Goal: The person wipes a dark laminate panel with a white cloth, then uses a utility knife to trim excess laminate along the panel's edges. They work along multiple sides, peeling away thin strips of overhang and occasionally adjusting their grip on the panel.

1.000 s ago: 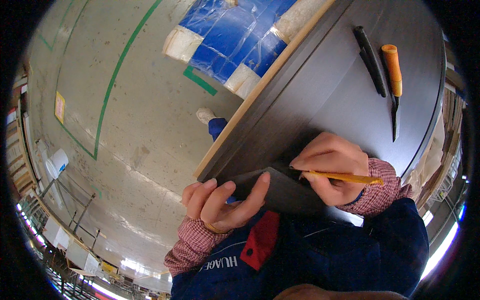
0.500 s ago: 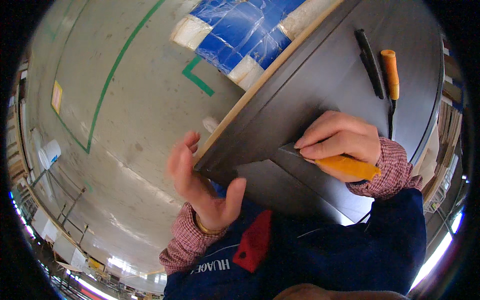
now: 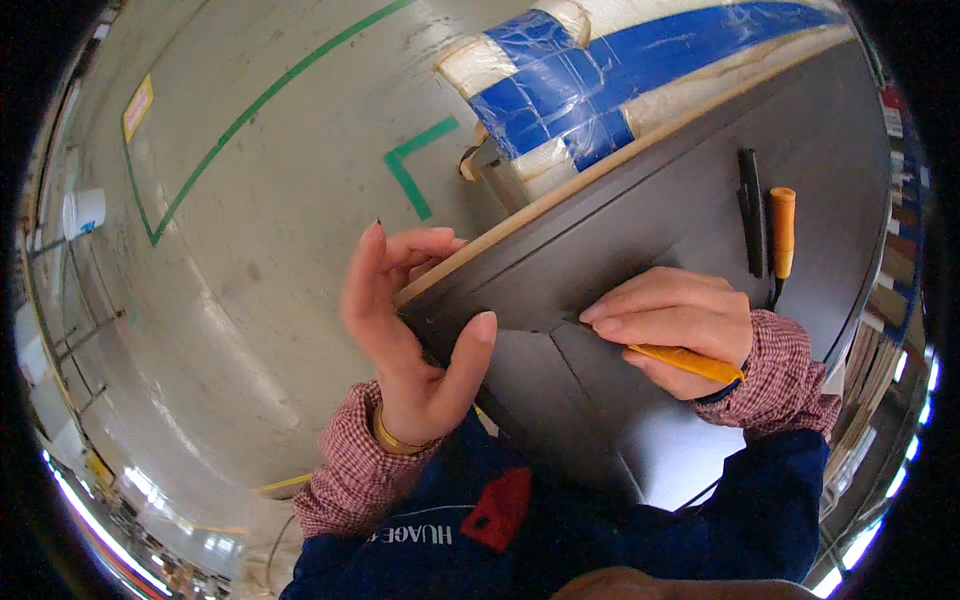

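A dark grey panel (image 3: 690,190) with a pale wood-coloured edge lies before me. My left hand (image 3: 410,345) wraps round its near left corner. The thumb lies over the top face, and the fingertips curl at the outer edge, partly hidden by it. My right hand (image 3: 685,325) is closed on a yellow-handled knife (image 3: 690,362), above the panel surface near a thin diagonal line. The fingers cover most of its blade end. To the right of that hand, an orange-handled tool (image 3: 783,235) and a slim black tool (image 3: 750,212) lie on the panel.
Beyond the pale edge is a stack wrapped in blue and white padding under clear film (image 3: 560,90). Green tape lines (image 3: 405,165) mark the grey floor (image 3: 280,200). A white bucket (image 3: 84,212) stands far left, and stacked boards (image 3: 870,350) are at the right.
My left hand has come closer round the panel corner, its fingers curling at the edge. My right hand keeps the knife, with less blade showing. The whole view has turned and shifted.
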Tool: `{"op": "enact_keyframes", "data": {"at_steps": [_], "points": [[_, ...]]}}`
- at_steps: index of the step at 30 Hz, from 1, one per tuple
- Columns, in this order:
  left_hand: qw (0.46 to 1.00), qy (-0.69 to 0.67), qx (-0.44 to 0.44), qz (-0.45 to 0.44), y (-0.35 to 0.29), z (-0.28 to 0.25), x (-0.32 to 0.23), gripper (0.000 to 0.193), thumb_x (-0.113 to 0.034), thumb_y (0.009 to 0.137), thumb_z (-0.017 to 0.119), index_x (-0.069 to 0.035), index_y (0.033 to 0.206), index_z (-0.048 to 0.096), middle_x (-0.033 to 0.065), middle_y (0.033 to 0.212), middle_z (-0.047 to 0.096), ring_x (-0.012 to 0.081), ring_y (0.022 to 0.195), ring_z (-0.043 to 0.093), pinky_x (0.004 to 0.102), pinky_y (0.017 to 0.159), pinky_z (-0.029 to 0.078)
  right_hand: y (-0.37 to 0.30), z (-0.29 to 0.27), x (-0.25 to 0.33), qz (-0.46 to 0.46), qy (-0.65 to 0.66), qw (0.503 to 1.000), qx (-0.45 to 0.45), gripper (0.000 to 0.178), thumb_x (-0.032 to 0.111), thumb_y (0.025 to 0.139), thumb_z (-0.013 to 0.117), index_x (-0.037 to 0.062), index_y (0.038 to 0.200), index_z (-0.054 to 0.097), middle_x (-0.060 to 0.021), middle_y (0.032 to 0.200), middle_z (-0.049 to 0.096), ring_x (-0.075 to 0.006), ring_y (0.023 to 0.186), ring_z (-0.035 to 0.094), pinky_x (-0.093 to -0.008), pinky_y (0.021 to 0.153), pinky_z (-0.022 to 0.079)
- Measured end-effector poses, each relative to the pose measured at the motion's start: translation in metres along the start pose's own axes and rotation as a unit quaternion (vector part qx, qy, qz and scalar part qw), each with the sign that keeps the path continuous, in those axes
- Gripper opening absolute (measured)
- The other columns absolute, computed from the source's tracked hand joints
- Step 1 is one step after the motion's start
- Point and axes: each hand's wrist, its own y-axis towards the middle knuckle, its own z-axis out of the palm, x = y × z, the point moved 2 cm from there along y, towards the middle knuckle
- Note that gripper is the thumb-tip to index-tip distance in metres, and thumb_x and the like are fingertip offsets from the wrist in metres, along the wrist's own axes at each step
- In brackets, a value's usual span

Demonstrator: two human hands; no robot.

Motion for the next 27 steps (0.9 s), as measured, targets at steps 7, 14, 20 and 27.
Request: {"op": "enact_keyframes", "data": {"at_steps": [7,14,20,27], "points": [[0.997,-0.053,-0.052,0.010,-0.003,0.003,0.004,0.085,0.003,0.076,0.059,-0.002,0.143,0.006,0.0215,0.115,0.046,0.0254,0.104,0.049,0.0372,0.093,0.040,0.004,-0.005,0.006,-0.045,-0.098,0.992,0.071,0.025,0.001,0.081,0.064,0.0014,0.106,0.065,-0.0144,0.104,0.065,-0.0277,0.094,0.064,-0.0321,0.076,0.053],[0.992,-0.077,-0.086,0.049,-0.004,0.002,0.009,0.087,0.005,0.075,0.059,0.000,0.141,0.004,0.0178,0.107,0.051,0.0282,0.103,0.052,0.0414,0.096,0.039,0.011,-0.001,0.014,-0.119,-0.226,0.962,0.094,0.028,0.010,0.081,0.056,0.0000,0.105,0.065,-0.0149,0.111,0.063,-0.0276,0.097,0.062,-0.0385,0.082,0.052],[0.992,-0.065,-0.101,0.028,-0.010,0.005,0.007,0.086,0.004,0.075,0.060,0.000,0.141,0.004,0.0178,0.107,0.051,0.0281,0.103,0.052,0.0424,0.096,0.039,0.006,0.000,0.016,-0.106,-0.190,0.968,0.123,0.026,0.009,0.084,0.055,-0.0023,0.106,0.064,-0.0169,0.113,0.062,-0.0298,0.108,0.060,-0.0437,0.094,0.049],[0.991,-0.077,-0.109,0.025,-0.010,0.008,0.008,0.085,0.004,0.074,0.060,0.000,0.140,0.006,0.0174,0.107,0.051,0.0271,0.102,0.052,0.0433,0.096,0.040,0.005,0.002,0.014,-0.120,-0.187,0.967,0.123,0.026,0.008,0.084,0.055,-0.0036,0.106,0.063,-0.0188,0.113,0.062,-0.0299,0.108,0.060,-0.0428,0.092,0.051]]}}
